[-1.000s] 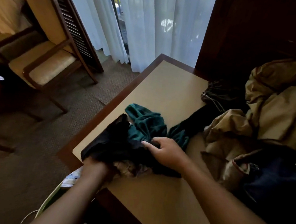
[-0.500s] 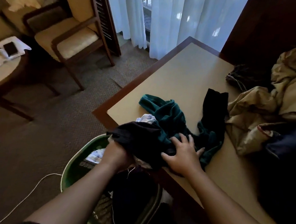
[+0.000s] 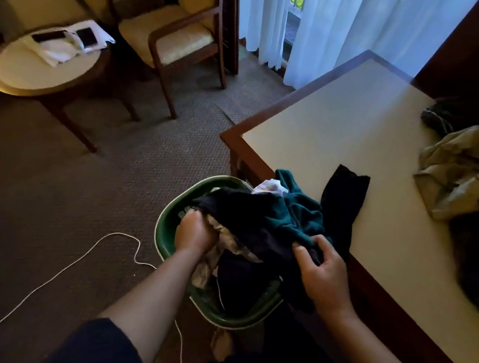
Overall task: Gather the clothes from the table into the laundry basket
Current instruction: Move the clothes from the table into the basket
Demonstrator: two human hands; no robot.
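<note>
As the clothes bundle (image 3: 257, 221) slides off the table (image 3: 342, 118) over the basket (image 3: 217, 180), I see left hand (image 3: 196, 231) and right hand (image 3: 322, 278) still clutching it.

Glossy green plastic basket (image 3: 220, 180) at six o'clock; fuzzy teal cloth (image 3: 299, 217) above; matt tabletop (image 3: 341, 127), polished wood rim (image 3: 294, 98).

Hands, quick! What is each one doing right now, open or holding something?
Left hand: closed, fingers gripping the bundle of clothes over the green basket.
Right hand: closed, fingers gripping the same bundle.
</note>
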